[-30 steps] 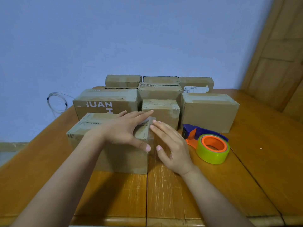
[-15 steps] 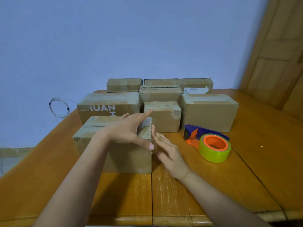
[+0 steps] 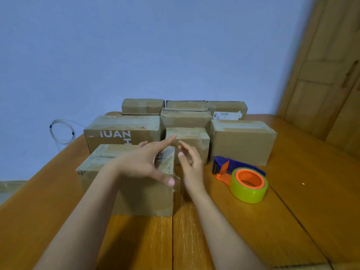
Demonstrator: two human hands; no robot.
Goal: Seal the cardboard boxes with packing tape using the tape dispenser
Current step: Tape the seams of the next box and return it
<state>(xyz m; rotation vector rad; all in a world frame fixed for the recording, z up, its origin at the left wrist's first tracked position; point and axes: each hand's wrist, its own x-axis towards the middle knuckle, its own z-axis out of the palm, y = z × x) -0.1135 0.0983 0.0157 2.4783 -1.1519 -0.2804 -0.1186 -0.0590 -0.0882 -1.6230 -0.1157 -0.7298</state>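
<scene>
Wooden table (image 3: 292, 221) carrying a cluster of cardboard boxes against a blue wall (image 3: 155, 45), wooden door (image 3: 331, 75) at right. Far boxes (image 3: 185, 117) stand in rows; most show tape across their tops. The near box (image 3: 126, 191), the one in hand, sits at near left, just in front of the lettered box (image 3: 120, 131). Left hand (image 3: 142, 162) rests flat on the near box's top at its right end, fingers straight, thumb down over the right edge. Right hand (image 3: 191, 168) stands just beside that right end, fingers loosely extended, gripping nothing; whether it touches the side cannot be told. A loose clear tape end (image 3: 176, 177) appears to stick out at the corner. Tape dispenser (image 3: 243, 178) with its yellow-green roll lies idle on the table to the right, well clear of both hands. To finish this seal well, the overhang probably wants smoothing down the side with flat fingers, from edge downward, while the left hand steadies the box.
</scene>
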